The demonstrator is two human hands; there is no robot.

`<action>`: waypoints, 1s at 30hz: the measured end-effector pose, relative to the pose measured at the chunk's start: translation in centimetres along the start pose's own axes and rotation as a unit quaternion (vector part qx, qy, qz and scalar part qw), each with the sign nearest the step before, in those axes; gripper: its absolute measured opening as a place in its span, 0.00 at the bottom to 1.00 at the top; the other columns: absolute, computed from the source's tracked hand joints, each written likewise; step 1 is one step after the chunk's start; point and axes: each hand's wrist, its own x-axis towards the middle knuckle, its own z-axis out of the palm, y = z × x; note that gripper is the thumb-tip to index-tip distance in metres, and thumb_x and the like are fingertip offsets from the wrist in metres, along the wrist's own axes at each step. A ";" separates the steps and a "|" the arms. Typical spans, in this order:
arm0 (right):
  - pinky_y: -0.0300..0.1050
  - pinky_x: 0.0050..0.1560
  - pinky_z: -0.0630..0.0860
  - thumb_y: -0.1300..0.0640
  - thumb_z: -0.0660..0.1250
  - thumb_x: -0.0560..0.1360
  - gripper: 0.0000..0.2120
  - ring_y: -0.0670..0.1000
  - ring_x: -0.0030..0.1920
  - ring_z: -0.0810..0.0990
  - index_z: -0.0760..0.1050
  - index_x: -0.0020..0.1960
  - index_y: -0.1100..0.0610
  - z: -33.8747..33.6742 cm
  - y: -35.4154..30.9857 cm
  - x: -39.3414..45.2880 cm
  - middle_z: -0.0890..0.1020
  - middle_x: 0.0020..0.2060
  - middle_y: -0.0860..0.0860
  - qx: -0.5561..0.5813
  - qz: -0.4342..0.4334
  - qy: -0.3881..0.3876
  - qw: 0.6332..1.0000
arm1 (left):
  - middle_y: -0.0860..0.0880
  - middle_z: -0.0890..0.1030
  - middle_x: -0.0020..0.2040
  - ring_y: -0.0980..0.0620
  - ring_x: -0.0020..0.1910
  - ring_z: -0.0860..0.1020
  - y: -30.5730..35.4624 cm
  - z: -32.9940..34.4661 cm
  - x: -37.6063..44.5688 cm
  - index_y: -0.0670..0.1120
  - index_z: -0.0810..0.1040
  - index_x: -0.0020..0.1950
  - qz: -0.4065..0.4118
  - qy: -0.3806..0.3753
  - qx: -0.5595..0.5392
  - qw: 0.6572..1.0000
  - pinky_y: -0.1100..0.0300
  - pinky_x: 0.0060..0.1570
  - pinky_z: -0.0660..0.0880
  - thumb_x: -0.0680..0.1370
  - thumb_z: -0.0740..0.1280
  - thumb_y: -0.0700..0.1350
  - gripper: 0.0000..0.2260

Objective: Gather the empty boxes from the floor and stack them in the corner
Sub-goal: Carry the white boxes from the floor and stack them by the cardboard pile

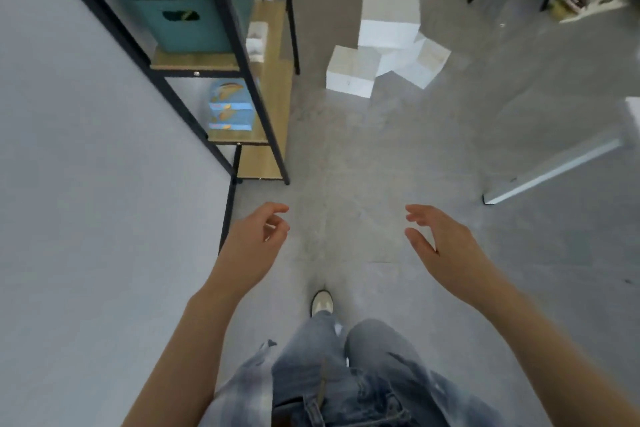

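Note:
Several white boxes lie in a loose heap on the grey floor ahead of me. The largest box sits on top at the back. A smaller box stands at the front left, and a tilted box leans at the right. My left hand hangs in the air well short of the heap, fingers loosely curled, holding nothing. Level with it, my right hand has relaxed fingers and is empty too. Both palms face each other.
A black-framed shelf unit with wooden boards stands at the left against a pale wall. It holds a teal bin and blue packets. A white table leg reaches in from the right. Clutter lies at the back right.

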 end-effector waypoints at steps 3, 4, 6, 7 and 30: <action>0.45 0.60 0.71 0.52 0.61 0.80 0.18 0.50 0.58 0.77 0.69 0.69 0.54 -2.4 1.1 5.8 0.79 0.58 0.49 0.017 0.029 0.036 0.999 | 0.54 0.81 0.46 0.55 0.46 0.80 4.6 -0.2 8.9 0.53 0.77 0.59 0.039 -0.024 0.015 0.999 0.68 0.44 0.74 0.80 0.66 0.43 0.09; 0.46 0.61 0.72 0.52 0.61 0.79 0.18 0.50 0.58 0.78 0.69 0.68 0.53 -2.8 1.3 7.0 0.79 0.58 0.48 0.023 0.035 0.043 0.998 | 0.53 0.82 0.46 0.55 0.46 0.81 5.6 -0.3 10.7 0.52 0.78 0.59 0.050 -0.024 0.012 0.998 0.68 0.45 0.73 0.79 0.66 0.43 0.10; 0.44 0.60 0.71 0.51 0.61 0.79 0.18 0.48 0.58 0.78 0.69 0.68 0.52 -4.1 2.5 10.7 0.79 0.58 0.47 0.039 0.056 0.053 0.996 | 0.51 0.82 0.46 0.54 0.46 0.81 8.0 0.4 15.7 0.52 0.79 0.58 0.062 -0.031 0.002 0.998 0.67 0.46 0.74 0.78 0.67 0.42 0.10; 0.42 0.59 0.70 0.51 0.61 0.79 0.18 0.47 0.58 0.77 0.69 0.68 0.52 -4.9 3.0 12.5 0.79 0.58 0.46 0.045 0.066 0.055 0.995 | 0.51 0.83 0.46 0.52 0.47 0.81 9.0 1.0 18.0 0.52 0.79 0.58 0.061 -0.041 -0.002 0.997 0.64 0.47 0.75 0.78 0.67 0.42 0.10; 0.42 0.59 0.71 0.53 0.61 0.80 0.16 0.49 0.57 0.78 0.71 0.66 0.56 -28.0 16.2 69.6 0.81 0.56 0.49 0.104 0.093 0.001 0.990 | 0.48 0.82 0.50 0.52 0.48 0.81 28.5 11.9 72.0 0.52 0.78 0.58 -0.045 -0.035 -0.036 0.998 0.65 0.41 0.75 0.80 0.65 0.46 0.08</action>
